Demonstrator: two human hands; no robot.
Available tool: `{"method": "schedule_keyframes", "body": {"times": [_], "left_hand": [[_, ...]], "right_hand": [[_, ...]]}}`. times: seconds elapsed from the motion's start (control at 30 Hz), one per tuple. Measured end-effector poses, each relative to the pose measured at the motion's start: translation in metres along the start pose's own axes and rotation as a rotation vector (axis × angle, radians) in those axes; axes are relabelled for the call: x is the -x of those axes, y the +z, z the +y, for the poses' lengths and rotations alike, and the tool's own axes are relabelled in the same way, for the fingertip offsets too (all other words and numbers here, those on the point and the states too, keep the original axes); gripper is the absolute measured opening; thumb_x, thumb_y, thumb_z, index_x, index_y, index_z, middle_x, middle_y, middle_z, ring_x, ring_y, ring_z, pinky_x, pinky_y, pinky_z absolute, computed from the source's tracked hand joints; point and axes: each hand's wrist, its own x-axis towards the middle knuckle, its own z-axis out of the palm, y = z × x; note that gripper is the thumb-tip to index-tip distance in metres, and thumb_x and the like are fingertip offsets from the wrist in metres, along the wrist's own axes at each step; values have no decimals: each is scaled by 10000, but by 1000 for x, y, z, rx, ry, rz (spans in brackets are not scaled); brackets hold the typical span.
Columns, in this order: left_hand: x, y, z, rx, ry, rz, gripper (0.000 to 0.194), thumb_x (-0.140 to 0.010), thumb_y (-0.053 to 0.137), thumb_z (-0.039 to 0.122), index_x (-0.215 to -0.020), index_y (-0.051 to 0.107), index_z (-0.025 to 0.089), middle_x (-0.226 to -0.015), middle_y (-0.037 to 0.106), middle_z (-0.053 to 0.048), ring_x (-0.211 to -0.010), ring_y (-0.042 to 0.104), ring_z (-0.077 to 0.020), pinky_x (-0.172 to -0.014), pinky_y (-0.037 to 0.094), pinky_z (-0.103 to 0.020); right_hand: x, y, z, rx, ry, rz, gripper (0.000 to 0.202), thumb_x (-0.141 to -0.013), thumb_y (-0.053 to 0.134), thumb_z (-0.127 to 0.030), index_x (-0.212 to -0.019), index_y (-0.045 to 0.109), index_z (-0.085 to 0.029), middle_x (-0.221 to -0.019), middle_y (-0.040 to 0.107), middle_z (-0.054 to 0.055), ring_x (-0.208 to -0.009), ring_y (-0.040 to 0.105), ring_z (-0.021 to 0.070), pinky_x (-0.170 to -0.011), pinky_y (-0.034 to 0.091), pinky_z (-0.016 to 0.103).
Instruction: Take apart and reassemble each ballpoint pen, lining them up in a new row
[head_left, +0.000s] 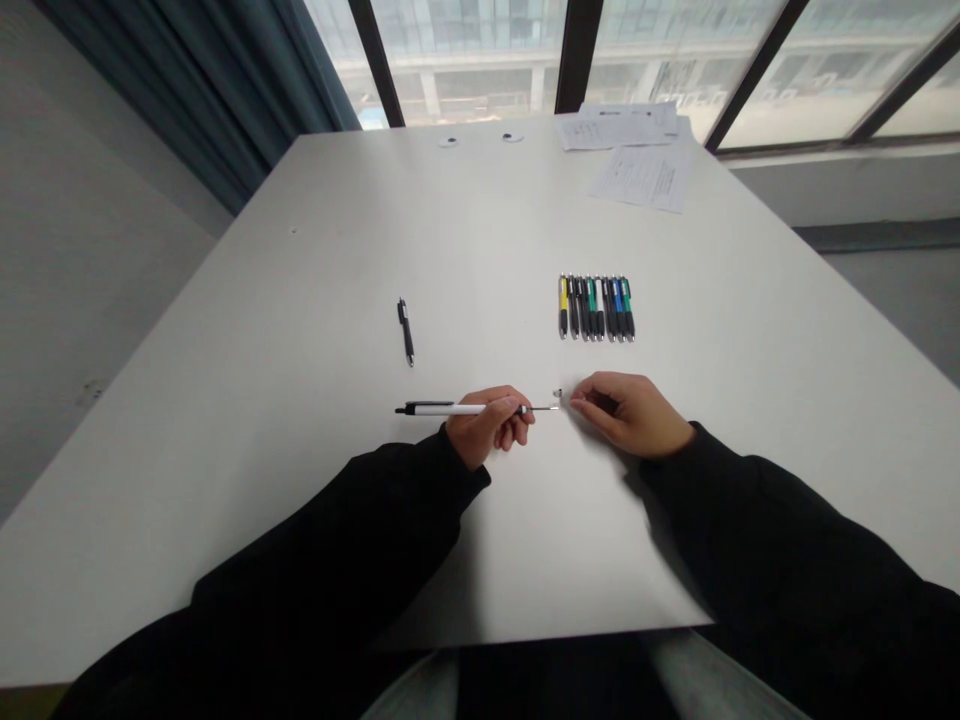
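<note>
My left hand (495, 415) is closed around a white pen (466, 409) with a black clip and a black push button at its left end. The pen lies level, pointing right. A thin refill (543, 408) sticks out of its front end. My right hand (630, 410) is just right of the refill's tip, thumb and forefinger curled together in a pinch. Whatever lies between those fingertips, if anything, is too small to make out. A small dark and silvery piece (557, 393) sits by the right fingertips, apparently on the table.
On the white table (337, 300), a black pen (406, 332) lies alone at left. Several pens (597, 308) in yellow, black, green, white and blue form a row at right. Printed papers (637, 150) and two small white oval pieces (448, 142) are at the far edge.
</note>
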Motion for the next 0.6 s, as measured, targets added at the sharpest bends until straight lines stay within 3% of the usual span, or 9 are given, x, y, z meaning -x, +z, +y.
{"method": "schedule_keyframes", "body": {"times": [0.6], "left_hand": [[0,1,4,-3,-5,-2,300,-769,489,378,-701,615,114,-492,573,-10,-372,435,-71,-367,284,-190]], "right_hand": [[-4,5,-2,150,15,38,148,-870,599,-283,-862,699,-175,-721,666,28,-618,570,138,-630,431,261]]}}
